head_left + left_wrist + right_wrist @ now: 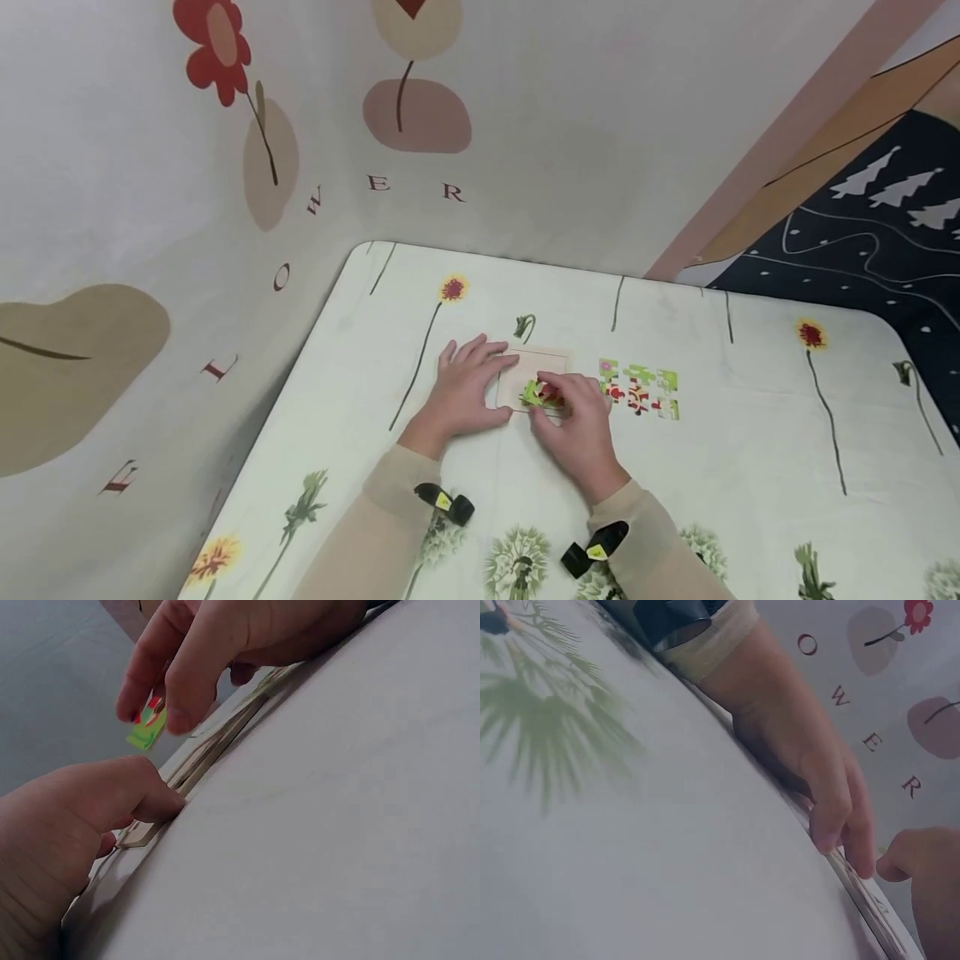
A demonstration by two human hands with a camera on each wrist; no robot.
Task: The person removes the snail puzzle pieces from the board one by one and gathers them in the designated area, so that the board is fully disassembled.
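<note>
A pale wooden puzzle tray [534, 360] lies flat between the two hands. My left hand [471, 390] spreads its fingers at the tray's left side, with the thumb at the near corner; in the left wrist view the left thumb [150, 791] presses by the tray's edge. Over the tray, my right hand [581, 429] pinches a green and red jigsaw piece [147, 733] between thumb and fingers, tilted above the tray. The right palm hides part of the tray. In the right wrist view, the left hand [802, 750] rests at the tray's edge [870, 911].
Several loose jigsaw pieces [637, 390], green, red and white, lie in rows right of the tray. The table [750, 467] has a white flower-print cover. A printed cloth wall [570, 167] stands along its back and left sides. Each wrist wears a black strap [596, 550].
</note>
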